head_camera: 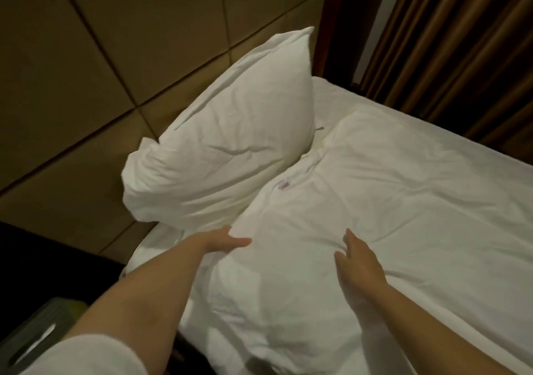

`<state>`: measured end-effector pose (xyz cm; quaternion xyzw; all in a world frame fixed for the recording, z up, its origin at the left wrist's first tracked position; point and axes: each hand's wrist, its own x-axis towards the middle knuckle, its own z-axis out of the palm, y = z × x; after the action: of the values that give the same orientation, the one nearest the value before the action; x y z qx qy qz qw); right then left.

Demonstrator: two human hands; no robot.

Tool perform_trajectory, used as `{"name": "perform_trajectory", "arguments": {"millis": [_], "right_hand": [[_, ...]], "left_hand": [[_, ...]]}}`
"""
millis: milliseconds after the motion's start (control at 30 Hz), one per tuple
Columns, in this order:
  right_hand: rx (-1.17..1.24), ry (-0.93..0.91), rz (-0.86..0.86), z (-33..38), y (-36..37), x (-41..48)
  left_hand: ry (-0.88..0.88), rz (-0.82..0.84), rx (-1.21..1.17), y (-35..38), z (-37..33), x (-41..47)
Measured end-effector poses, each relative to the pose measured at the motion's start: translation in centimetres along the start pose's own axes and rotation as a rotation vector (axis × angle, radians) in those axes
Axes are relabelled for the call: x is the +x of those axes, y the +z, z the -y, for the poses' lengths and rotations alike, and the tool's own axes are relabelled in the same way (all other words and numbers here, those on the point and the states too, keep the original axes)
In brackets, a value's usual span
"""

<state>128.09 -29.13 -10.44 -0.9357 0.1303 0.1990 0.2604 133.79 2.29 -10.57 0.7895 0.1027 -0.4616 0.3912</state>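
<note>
A white pillow [230, 144] leans upright against the padded headboard [86, 86]. A second white pillow [288, 259] lies flat on the bed in front of me. My left hand [227, 240] rests at that pillow's left edge with straight fingers, some of them hidden behind the pillow's edge. On top of the same pillow, near its right side, my right hand [357, 262] lies flat with straight fingers. Under both pillows the white sheet [447, 187] covers the mattress.
Brown curtains [461, 43] hang along the far side of the bed at the upper right. A dark bedside unit [37, 259] stands at the lower left, with a greenish box-like object [43, 334] below it. The bed's near edge runs under my left forearm.
</note>
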Motion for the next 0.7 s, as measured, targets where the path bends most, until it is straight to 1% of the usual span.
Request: {"name": "perform_trajectory", "arguments": {"millis": [100, 167, 200, 267, 300, 367, 433, 467, 533, 567, 633, 700], "right_hand": [[-0.092, -0.043, 0.027, 2.8, 1.4, -0.3], [-0.107, -0.077, 0.021, 4.6, 2.2, -0.7], [-0.113, -0.117, 0.018, 5.9, 2.8, -0.8], [-0.139, -0.225, 0.008, 8.5, 3.7, -1.0], [-0.155, -0.29, 0.004, 9.9, 4.0, -1.0], [-0.217, -0.444, 0.034, 13.1, 4.5, -1.2], [-0.342, -0.622, 0.1, 16.1, 4.9, -1.4], [-0.427, -0.699, 0.149, 17.5, 5.2, -1.5], [-0.581, -0.807, 0.264, 19.5, 6.4, -1.6], [-0.643, -0.836, 0.325, 20.2, 7.3, -1.7], [-0.751, -0.853, 0.421, 20.5, 9.3, -1.9], [-0.805, -0.856, 0.458, 19.8, 11.1, -2.0]], "left_hand": [[0.006, 0.058, -0.003, -0.5, 3.1, -0.8], [-0.011, 0.054, 0.084, -0.5, 4.9, -0.3], [-0.019, 0.03, 0.127, -0.5, 5.8, -0.2], [0.012, -0.073, 0.157, -0.2, 6.4, 0.0], [0.045, -0.113, 0.148, -0.1, 6.3, 0.0], [0.148, -0.141, 0.091, -0.4, 5.2, -1.2], [0.233, -0.135, 0.064, -1.1, 4.7, -2.5], [0.248, -0.116, 0.109, -1.4, 5.1, -2.8], [0.175, -0.038, 0.269, -1.5, 6.3, -3.2], [0.128, -0.018, 0.317, -1.2, 7.1, -3.4], [0.084, -0.018, 0.27, -0.2, 9.6, -2.5], [0.075, -0.134, 0.133, 1.2, 12.3, -1.8]]}}
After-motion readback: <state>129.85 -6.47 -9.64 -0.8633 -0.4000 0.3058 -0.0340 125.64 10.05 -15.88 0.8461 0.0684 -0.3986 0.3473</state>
